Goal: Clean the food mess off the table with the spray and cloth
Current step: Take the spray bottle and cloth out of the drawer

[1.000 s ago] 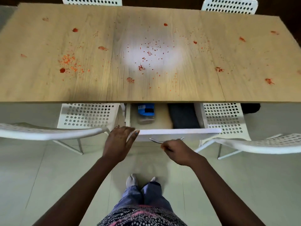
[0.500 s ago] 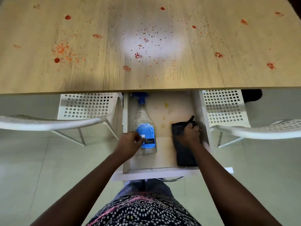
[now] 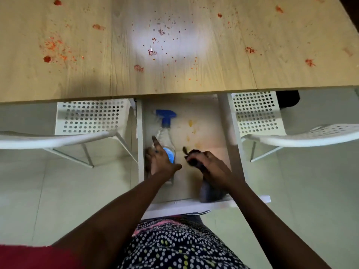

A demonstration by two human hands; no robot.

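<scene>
Flanking drawer (image 3: 229, 204): white chairs (image 3: 91, 121).

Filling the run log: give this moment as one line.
stage: fetching supplies | left hand: on spray bottle | right hand: gripping dark cloth | drawer: open | table: still messy

Bare arms, dotted dark garment (image 3: 174, 247)
</scene>
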